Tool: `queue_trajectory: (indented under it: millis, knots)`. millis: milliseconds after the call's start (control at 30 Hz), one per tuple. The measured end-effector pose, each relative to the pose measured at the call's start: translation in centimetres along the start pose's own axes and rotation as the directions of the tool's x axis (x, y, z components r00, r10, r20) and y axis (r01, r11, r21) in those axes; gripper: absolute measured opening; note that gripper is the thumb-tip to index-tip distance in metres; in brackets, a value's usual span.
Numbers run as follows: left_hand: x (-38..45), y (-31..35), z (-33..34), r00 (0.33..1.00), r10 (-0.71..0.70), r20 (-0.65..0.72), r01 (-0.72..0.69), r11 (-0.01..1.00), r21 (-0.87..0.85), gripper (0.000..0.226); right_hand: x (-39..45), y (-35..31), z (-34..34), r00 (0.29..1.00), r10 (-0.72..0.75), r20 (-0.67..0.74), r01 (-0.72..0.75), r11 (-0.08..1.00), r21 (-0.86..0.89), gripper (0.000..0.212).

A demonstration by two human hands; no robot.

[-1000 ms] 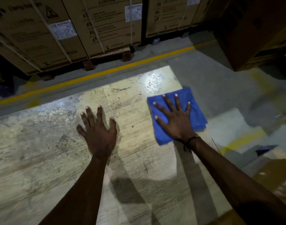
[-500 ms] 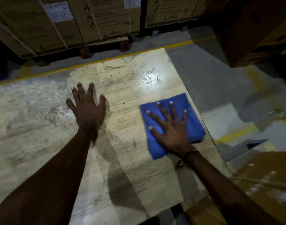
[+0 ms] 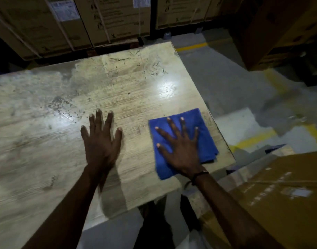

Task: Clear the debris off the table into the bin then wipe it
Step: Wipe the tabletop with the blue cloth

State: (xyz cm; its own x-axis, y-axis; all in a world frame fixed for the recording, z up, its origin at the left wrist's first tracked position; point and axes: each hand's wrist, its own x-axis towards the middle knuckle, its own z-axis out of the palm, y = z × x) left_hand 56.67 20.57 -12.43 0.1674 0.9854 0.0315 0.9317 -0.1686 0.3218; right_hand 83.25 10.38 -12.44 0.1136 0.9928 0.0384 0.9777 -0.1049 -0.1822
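Head view: right hand (image 3: 181,150) presses flat, fingers spread, on blue cloth (image 3: 206,133); left hand (image 3: 100,141) flat on table (image 3: 46,141)

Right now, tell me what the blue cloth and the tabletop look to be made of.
Blue cloth: soft folded fabric, likely microfibre, matte, layered edges showing. Table: pale wood-grain top, probably laminate; semi-gloss, since lamp glare reflects off it; scuffed and stained.

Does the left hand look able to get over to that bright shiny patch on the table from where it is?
Probably yes. The left hand lies flat on the table, and nothing stands between it and the shiny patch; the blue cloth sits off to the side.
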Motion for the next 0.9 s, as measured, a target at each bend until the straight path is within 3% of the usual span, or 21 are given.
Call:
queue_trajectory:
  millis: [100,233,467,600,700,800,900]
  knots:
    - [-4.9,-0.1,-0.9,0.999,-0.021,0.049,0.022,0.999,-0.029,0.066,-0.1,4.8,-0.8,0.986,0.163,-0.025,-0.165,0.982,-0.092,0.064]
    - [-8.5,-0.2,-0.9,0.998,-0.048,0.042,0.048,0.999,0.008,0.068,3.0,4.4,-0.7,0.965,0.262,-0.016,-0.262,0.965,0.002,0.064]
    - [-8.7,-0.7,-0.5,0.999,-0.036,0.002,0.036,0.999,-0.025,0.067,-4.8,-6.8,1.8,0.990,-0.132,-0.054,0.131,0.991,-0.024,0.060]
    - [-8.8,-0.7,-0.6,1.000,-0.025,-0.006,0.025,0.999,-0.043,0.066,-6.1,-4.2,1.4,0.998,-0.057,-0.026,0.056,0.997,-0.062,0.061]
    - [-8.9,-0.8,-0.5,1.000,-0.019,-0.005,0.019,0.999,-0.046,0.066,-2.1,-1.7,0.8,0.996,0.089,-0.006,-0.089,0.996,-0.023,0.064]
    - [-8.7,-0.8,-0.1,1.000,-0.027,-0.013,0.027,0.999,-0.023,0.066,1.5,-3.4,0.9,0.985,0.175,-0.015,-0.174,0.984,0.045,0.063]
    - [-8.5,-1.1,0.1,1.000,-0.021,-0.009,0.020,1.000,-0.012,0.066,1.2,-9.2,2.2,1.000,-0.013,-0.019,0.013,1.000,-0.009,0.063]
